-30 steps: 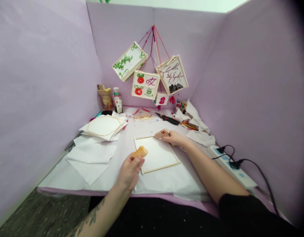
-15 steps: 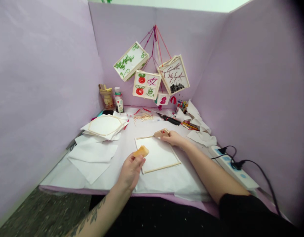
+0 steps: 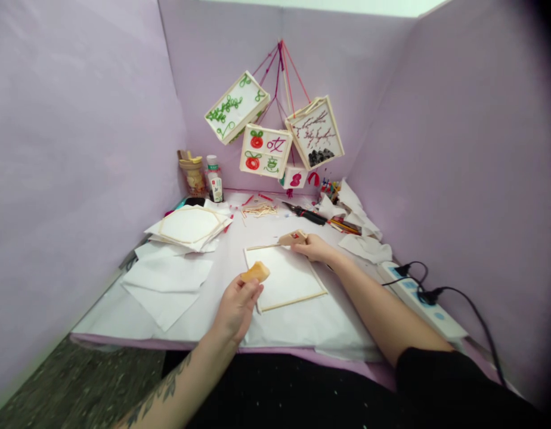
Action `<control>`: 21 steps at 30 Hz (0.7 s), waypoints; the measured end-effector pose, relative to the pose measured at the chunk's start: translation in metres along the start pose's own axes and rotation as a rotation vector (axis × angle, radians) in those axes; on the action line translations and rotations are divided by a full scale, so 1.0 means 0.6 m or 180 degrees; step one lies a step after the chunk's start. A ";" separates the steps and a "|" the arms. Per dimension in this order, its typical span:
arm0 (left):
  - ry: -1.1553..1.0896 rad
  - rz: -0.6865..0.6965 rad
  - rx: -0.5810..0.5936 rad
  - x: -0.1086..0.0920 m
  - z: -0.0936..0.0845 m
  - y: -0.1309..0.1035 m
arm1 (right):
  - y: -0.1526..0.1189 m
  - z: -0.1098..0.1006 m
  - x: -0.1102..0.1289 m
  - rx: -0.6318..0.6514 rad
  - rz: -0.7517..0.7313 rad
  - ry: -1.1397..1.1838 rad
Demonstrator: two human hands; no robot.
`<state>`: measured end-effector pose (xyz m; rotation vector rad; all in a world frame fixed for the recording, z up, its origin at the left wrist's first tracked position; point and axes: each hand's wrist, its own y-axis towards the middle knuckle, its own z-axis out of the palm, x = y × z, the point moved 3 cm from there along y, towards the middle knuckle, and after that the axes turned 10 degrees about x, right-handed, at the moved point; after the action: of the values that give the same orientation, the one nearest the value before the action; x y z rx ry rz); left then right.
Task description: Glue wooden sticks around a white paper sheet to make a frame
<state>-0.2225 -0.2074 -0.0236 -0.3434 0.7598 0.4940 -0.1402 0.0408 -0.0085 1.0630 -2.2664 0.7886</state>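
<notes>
My left hand point(image 3: 240, 304) pinches a yellow-tan chunk point(image 3: 256, 272), which looks like bread or sponge; I cannot tell which. It is held above the left part of a white sheet framed with thin wooden sticks point(image 3: 287, 275). My right hand point(image 3: 318, 247) is closed around a beige glue gun point(image 3: 293, 238) with a small red mark. The glue gun is over the far edge of the frame, its nozzle pointing left. Whether the nozzle touches the stick there is hard to see. My right forearm hides part of the gun's cord.
A power strip point(image 3: 423, 304) with plugged cords lies at right. Pliers point(image 3: 309, 214), loose sticks point(image 3: 260, 210) and crumpled paper point(image 3: 365, 247) are farther back. Paper sheets point(image 3: 168, 274) and a hexagonal stick frame point(image 3: 190, 226) lie left. Decorated lantern panels point(image 3: 265, 151) hang from the back wall.
Both hands keep their holds and stay almost in place. The whole view has shifted slightly upward in the picture.
</notes>
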 end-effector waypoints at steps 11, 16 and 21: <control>-0.0030 -0.0003 -0.0024 0.002 -0.003 0.001 | 0.002 -0.002 0.009 -0.0013 -0.0074 -0.0098; -0.0043 0.0012 -0.0022 0.003 -0.004 0.002 | -0.002 -0.010 0.006 0.0242 0.0155 -0.0005; -0.0041 0.0000 -0.0020 0.005 -0.005 0.002 | 0.001 -0.028 0.027 0.0072 0.0121 0.0323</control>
<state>-0.2230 -0.2067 -0.0281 -0.3456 0.7460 0.4982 -0.1466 0.0446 0.0139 0.9702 -2.2030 0.8658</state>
